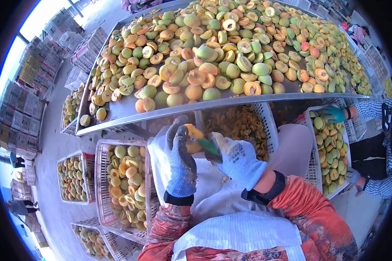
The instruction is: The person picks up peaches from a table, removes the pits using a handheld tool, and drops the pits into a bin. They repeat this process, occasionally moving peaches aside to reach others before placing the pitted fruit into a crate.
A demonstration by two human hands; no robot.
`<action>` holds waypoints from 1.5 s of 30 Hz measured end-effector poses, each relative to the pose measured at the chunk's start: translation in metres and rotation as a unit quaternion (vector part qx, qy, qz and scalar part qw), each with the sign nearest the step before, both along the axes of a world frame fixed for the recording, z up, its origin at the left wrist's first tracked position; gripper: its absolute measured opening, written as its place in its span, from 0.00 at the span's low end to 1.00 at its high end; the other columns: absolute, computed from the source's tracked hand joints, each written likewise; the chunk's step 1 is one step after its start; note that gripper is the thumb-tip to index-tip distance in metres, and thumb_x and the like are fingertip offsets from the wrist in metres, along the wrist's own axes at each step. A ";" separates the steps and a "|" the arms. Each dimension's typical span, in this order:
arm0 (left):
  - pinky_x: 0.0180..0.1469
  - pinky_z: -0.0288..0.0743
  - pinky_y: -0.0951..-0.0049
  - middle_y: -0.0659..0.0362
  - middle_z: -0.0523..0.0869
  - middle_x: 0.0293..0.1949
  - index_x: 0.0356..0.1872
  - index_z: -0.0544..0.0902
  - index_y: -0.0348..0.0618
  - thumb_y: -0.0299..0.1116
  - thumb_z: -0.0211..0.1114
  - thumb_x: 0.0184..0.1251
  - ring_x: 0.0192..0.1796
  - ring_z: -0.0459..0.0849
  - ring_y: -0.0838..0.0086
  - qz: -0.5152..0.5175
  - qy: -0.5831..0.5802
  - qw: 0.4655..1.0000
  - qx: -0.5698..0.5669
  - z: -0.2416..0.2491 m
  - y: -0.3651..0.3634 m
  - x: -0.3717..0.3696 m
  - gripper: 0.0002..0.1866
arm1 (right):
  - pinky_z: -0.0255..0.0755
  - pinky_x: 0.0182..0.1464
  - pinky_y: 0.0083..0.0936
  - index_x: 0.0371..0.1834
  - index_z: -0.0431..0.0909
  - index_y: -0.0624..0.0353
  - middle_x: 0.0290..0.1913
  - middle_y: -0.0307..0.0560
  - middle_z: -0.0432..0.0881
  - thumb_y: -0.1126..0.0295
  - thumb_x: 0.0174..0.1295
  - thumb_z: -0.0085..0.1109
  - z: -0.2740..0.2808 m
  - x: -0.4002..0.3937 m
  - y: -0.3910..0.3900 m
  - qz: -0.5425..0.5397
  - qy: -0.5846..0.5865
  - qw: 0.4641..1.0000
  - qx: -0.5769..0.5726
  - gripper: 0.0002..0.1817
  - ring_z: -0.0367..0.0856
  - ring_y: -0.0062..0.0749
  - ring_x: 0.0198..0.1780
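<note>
My left hand (181, 163), in a blue-grey knit glove, closes its thumb and fingers around an orange-yellow peach (193, 132). My right hand (240, 160), in a similar worn glove, grips a small tool with a green handle (208, 146). The tool's end meets the fruit, and its tip is hidden. Both hands are above my lap, just in front of the metal table's near edge (231, 101). Halved peaches (252, 88) are heaped on that table, some with pits showing. Below and beyond my right hand stands a crate of brown pits and scraps (248, 126).
A white crate of peach halves (98, 174) stands by my left side, with another fruit crate (76, 177) beyond it. On the right, a co-worker's green-gloved hand (333, 114) is over another full crate (348, 163). Stacked crates (26, 95) line the far left.
</note>
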State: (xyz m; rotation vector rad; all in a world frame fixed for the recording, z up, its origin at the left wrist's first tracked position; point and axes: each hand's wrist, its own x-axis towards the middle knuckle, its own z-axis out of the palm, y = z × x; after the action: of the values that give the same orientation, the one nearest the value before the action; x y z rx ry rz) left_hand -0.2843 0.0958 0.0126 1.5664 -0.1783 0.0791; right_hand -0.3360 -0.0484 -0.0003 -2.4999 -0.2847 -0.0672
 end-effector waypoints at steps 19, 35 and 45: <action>0.48 0.72 0.78 0.55 0.84 0.42 0.46 0.81 0.33 0.29 0.54 0.64 0.42 0.80 0.75 -0.070 0.259 0.960 0.083 0.023 -0.010 0.006 0.14 | 0.67 0.15 0.21 0.46 0.68 0.60 0.26 0.40 0.74 0.69 0.52 0.63 0.004 0.007 -0.018 0.083 0.346 0.881 0.314 0.20 0.75 0.21 0.21; 0.22 0.78 0.73 0.49 0.83 0.37 0.51 0.75 0.39 0.44 0.53 0.67 0.28 0.84 0.67 0.104 0.160 0.982 -0.001 -0.022 0.117 0.019 0.20 | 0.74 0.34 0.39 0.46 0.72 0.59 0.33 0.54 0.82 0.57 0.50 0.64 -0.057 -0.004 -0.111 -0.092 0.165 0.970 -0.156 0.23 0.82 0.45 0.33; 0.49 0.73 0.71 0.51 0.84 0.43 0.56 0.74 0.38 0.40 0.64 0.60 0.45 0.83 0.68 0.121 0.035 0.917 0.378 -0.027 0.101 0.127 0.25 | 0.73 0.29 0.39 0.43 0.72 0.59 0.28 0.54 0.81 0.56 0.54 0.61 -0.043 0.000 -0.101 -0.139 0.109 0.984 -0.034 0.21 0.81 0.47 0.28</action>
State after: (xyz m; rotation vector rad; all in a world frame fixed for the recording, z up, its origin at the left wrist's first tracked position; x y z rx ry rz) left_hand -0.1570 0.1971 -0.0143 2.3597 0.0578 0.1599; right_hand -0.3357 -0.1494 -0.0436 -2.5700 0.1570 0.1056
